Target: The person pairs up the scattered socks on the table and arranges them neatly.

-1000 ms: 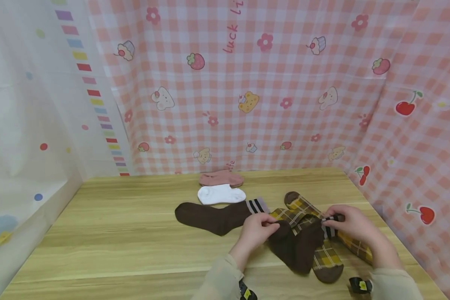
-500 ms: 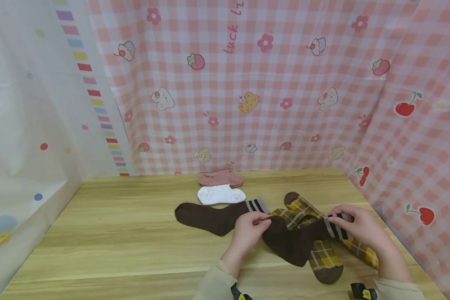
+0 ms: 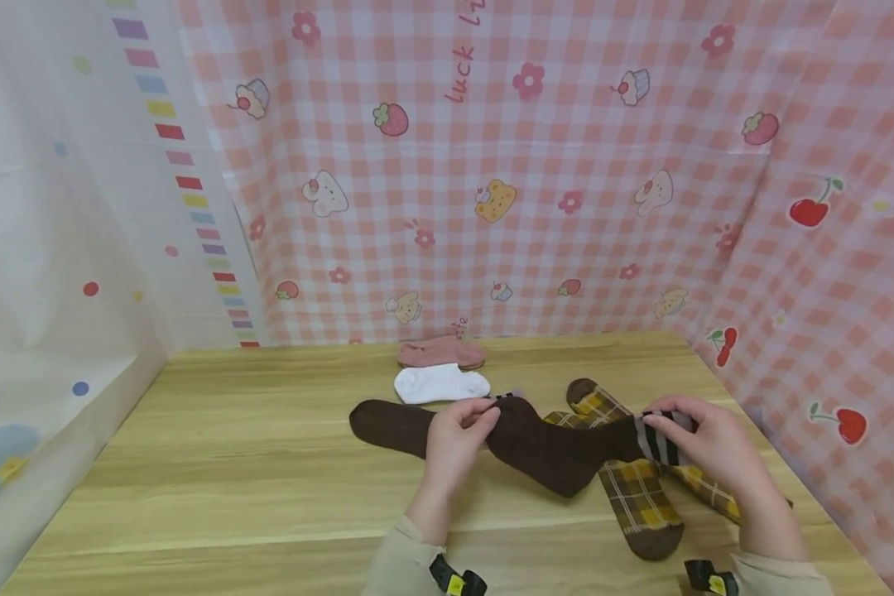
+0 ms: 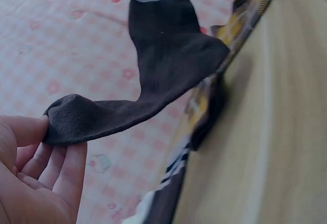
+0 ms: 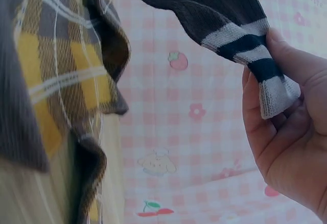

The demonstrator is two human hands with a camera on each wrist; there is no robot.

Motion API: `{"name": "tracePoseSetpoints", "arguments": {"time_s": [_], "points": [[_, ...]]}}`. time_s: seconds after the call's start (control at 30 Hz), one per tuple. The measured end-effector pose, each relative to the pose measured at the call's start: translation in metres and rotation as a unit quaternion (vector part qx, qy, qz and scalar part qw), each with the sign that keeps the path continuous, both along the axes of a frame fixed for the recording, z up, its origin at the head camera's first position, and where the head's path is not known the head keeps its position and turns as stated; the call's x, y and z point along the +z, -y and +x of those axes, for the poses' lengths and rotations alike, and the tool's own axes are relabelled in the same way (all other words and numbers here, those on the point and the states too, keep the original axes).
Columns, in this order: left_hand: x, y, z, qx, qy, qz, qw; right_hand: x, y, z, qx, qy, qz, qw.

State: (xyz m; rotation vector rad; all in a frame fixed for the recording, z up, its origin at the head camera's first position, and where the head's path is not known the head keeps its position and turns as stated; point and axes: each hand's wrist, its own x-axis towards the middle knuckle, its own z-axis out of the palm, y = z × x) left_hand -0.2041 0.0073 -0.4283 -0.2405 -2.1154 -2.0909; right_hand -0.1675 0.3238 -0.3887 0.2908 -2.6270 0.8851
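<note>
A dark brown sock (image 3: 555,455) with a grey-and-black striped cuff (image 5: 250,50) is stretched between both hands, raised over the table. My left hand (image 3: 456,439) pinches its toe end, thumb on one side and fingers on the other. At the cuff, my right hand (image 3: 708,434) grips the striped band. Behind the left hand, a second brown sock (image 3: 387,422) lies flat, its striped cuff mostly covered. Under the raised sock rest yellow-and-brown plaid socks (image 3: 641,497) with dark toes, partly hidden by it and by the right hand.
A white ankle sock (image 3: 439,384) and a pink sock (image 3: 435,353) lie one behind the other toward the back of the wooden table (image 3: 231,480). A pink checked cloth (image 3: 432,165) hangs behind the table and along its right side.
Both hands have lifted and straightened the brown sock. The left hand has moved leftward with the toe end, now overlapping the flat brown sock; more of the plaid socks shows beneath.
</note>
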Motion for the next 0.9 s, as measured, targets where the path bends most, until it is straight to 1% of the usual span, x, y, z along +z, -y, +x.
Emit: {"name": "tracePoseSetpoints", "arguments": {"time_s": [0.13, 0.2, 0.37, 0.47, 0.63, 0.9], "points": [[0.01, 0.011, -0.002, 0.01, 0.012, 0.028, 0.9995, 0.001, 0.01, -0.004, 0.005, -0.013, 0.003, 0.9999], [0.015, 0.018, -0.003, 0.016, 0.012, 0.04, 0.999, 0.0, 0.016, -0.006, 0.011, -0.023, -0.001, 0.9997], [0.022, 0.034, -0.005, 0.051, -0.007, 0.029, 0.9982, 0.002, 0.029, -0.012, 0.028, -0.026, -0.023, 0.999], [0.024, 0.042, -0.006, 0.068, -0.012, 0.022, 0.9974, 0.003, 0.036, -0.016, 0.037, -0.027, -0.03, 0.9985], [0.024, 0.054, -0.007, 0.079, -0.016, 0.018, 0.9966, 0.001, 0.046, -0.023, 0.055, -0.038, -0.03, 0.9973], [0.024, 0.07, -0.007, 0.112, -0.001, 0.01, 0.9937, -0.003, 0.062, -0.033, 0.065, -0.037, -0.027, 0.9968]]}}
